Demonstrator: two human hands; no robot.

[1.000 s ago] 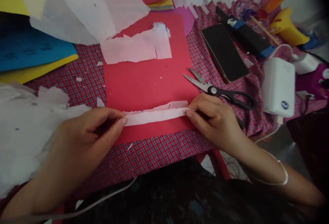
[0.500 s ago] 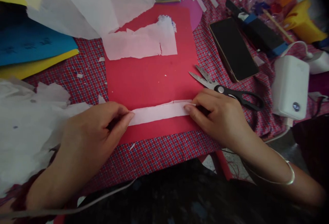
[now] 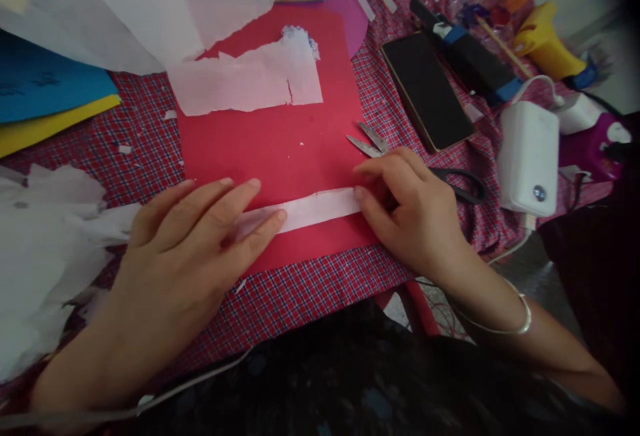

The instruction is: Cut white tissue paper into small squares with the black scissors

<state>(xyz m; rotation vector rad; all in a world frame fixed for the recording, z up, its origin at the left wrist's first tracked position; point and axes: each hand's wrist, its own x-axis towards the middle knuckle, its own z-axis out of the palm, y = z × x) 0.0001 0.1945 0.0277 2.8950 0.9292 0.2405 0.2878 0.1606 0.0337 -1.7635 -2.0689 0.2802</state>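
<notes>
While its left end is being covered by the left hand [image 3: 187,263], fingers spread, the paper strip [image 3: 320,209] is being steadied left-to-right on the red sheet [image 3: 250,149], its right end being touched by the right hand [image 3: 415,213]; pinch unclear.

The paper strip [image 3: 320,210] is white, long and narrow, with a nearly straight near side and a slightly uneven far side. It lies lengthwise on the red sheet [image 3: 250,146], close to the front edge and about parallel with it. Its right end comes near the sheet's right edge; its left part is partly hidden.
</notes>
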